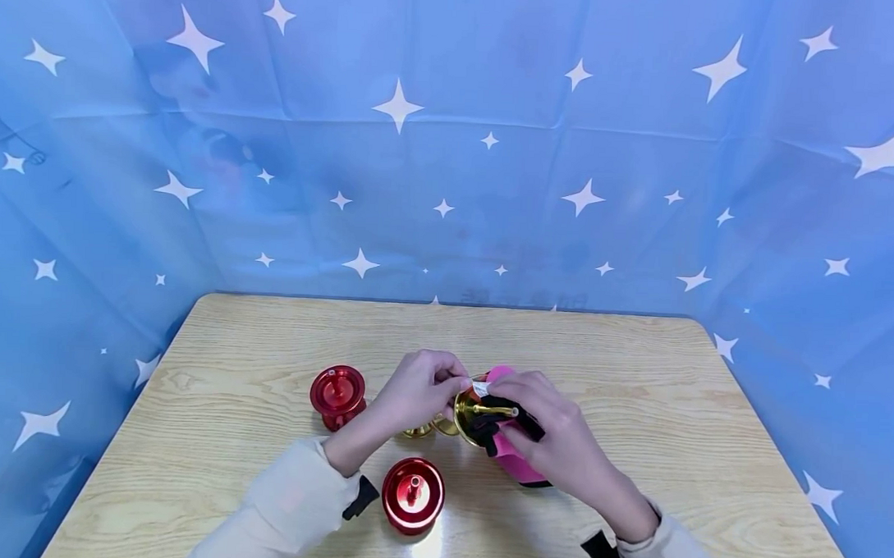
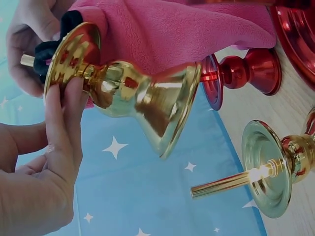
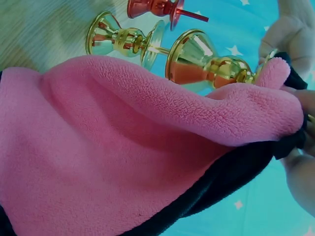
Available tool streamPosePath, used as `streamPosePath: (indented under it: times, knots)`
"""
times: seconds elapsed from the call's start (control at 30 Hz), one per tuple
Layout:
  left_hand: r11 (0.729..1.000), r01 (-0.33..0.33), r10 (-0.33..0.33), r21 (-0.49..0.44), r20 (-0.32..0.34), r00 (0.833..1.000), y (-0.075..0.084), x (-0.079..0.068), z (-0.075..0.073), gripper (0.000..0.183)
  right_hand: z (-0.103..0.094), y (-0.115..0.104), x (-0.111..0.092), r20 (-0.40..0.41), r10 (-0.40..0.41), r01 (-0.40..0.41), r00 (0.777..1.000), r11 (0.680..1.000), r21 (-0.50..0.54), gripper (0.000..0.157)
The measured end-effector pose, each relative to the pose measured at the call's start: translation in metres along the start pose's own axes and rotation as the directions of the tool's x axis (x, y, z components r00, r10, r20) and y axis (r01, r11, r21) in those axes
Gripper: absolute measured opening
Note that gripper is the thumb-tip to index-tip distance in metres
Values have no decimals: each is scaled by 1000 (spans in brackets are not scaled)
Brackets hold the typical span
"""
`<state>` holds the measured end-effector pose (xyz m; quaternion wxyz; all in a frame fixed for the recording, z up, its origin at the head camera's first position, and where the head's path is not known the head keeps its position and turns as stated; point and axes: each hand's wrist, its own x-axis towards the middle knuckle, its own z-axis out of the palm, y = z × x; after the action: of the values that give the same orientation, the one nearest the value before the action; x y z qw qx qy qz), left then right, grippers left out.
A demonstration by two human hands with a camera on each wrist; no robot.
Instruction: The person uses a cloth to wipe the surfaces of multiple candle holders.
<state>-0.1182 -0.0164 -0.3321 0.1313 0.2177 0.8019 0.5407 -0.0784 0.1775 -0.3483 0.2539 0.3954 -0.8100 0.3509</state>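
Observation:
My left hand [image 1: 422, 391] pinches the dish rim of a shiny gold candlestick [image 2: 115, 91], held tilted above the table. In my right hand [image 1: 560, 435] is a fluffy pink cloth with black edging [image 3: 123, 128]. A bunched black part of the cloth presses against the inside of the dish, around its spike. The right fingertips are partly hidden by the cloth and the dish in the left wrist view. Below the held candlestick, a second gold candlestick [image 2: 268, 169] stands on the table, its spike pointing up.
A red candlestick [image 1: 337, 394] stands left of my left hand. Another red candlestick [image 1: 413, 495] is nearer, beside the left sleeve. The wooden table [image 1: 679, 402] extends to both sides, with a blue star-patterned curtain [image 1: 480, 182] around its back and sides.

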Motion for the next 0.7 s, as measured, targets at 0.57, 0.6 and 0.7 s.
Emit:
streamPosePath:
  times: [0.57, 0.6, 0.7]
  knots:
    - [994, 111, -112, -18, -68, 991, -7, 7, -4, 10, -29, 0, 3, -9, 236, -225, 972, 937, 266, 43]
    - [991, 123, -126, -48, -65, 990, -8, 8, -5, 11, -31, 2, 3, -17, 241, -227, 970, 933, 281, 44]
    - [980, 155, -165, -125, -68, 984, -10, 9, -8, 12, -33, 5, 0, -50, 263, -239, 964, 929, 284, 44]
